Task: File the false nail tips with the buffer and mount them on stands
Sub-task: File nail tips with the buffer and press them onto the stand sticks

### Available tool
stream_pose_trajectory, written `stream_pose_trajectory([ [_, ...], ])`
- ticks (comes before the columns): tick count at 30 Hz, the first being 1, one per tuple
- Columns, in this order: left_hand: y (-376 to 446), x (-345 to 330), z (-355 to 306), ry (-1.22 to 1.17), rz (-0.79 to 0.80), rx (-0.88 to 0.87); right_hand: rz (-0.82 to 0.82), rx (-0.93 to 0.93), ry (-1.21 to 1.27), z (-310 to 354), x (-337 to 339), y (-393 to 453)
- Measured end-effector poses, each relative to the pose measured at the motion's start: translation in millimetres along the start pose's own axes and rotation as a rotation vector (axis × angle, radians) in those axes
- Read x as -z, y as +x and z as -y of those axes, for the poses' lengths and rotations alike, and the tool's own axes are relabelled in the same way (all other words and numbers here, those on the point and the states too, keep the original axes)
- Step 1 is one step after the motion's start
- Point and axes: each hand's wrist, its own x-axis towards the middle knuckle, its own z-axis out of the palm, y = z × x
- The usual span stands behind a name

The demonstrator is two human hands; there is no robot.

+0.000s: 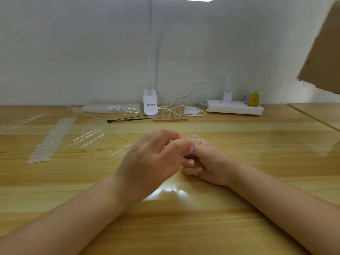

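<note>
— Curling together at the middle of the table [239,208], the fingers of both hands meet. The left hand [152,162] bends its fingers toward the right hand [206,162], whose fingers are folded into the palm. Something purple [191,148] shows between them; whether it is the buffer, I cannot tell. A clear nail tip [196,136] peeks just above the right knuckles.

— And the stands?

— Five metal stands [171,115] sit on a wooden strip [170,120] behind the hands, well apart from them. Clear sprues [95,138] and a strip of nail tips [53,138] lie to the left.

— Any writing?

— The white clip lamp [150,104] carries a label [151,103], too small to read. A white power strip [234,107] lies to its right.
</note>
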Motion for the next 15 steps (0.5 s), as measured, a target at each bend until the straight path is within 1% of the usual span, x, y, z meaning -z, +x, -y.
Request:
stream_pose_trajectory([
  [2, 0.4, 1.3, 4.2, 0.02, 0.019, 0.085, -0.03, 0.0, 0.042, 0.9, 0.5, 0.4],
  [4, 0.1, 3.4, 10.1, 0.038, -0.013, 0.149, -0.063, 0.002, 0.08, 1.4, 1.0, 0.7],
  [5, 0.2, 3.8, 9.8, 0.027, -0.045, 0.137, -0.068, 0.005, 0.083, 1.1, 0.9, 0.8],
  [7, 1.4, 0.8, 4.0, 0.003, -0.095, 0.038, -0.058, 0.009, 0.066, 0.5, 0.4, 0.6],
  [9, 0.5, -4.0, -1.1, 0.04, -0.077, -0.059, -0.035, 0.006, 0.031, 0.8, -0.5, -0.2],
  [10, -0.9, -5.2, -0.6, 0.053, -0.053, -0.05, -0.029, 0.003, 0.028, 1.1, -0.8, -0.3],
  [12, -1.7, -2.9, 6.6, 0.064, -0.031, 0.063, -0.052, -0.007, 0.065, 1.4, 0.1, 0.7],
  [13, -1.5, -0.9, 10.8, 0.065, -0.045, 0.118, -0.064, -0.008, 0.084, 1.5, 0.7, 1.1],
  [15, -0.1, 2.3, 11.4, 0.025, -0.095, 0.152, -0.065, -0.002, 0.081, 0.8, -0.1, 1.5],
])
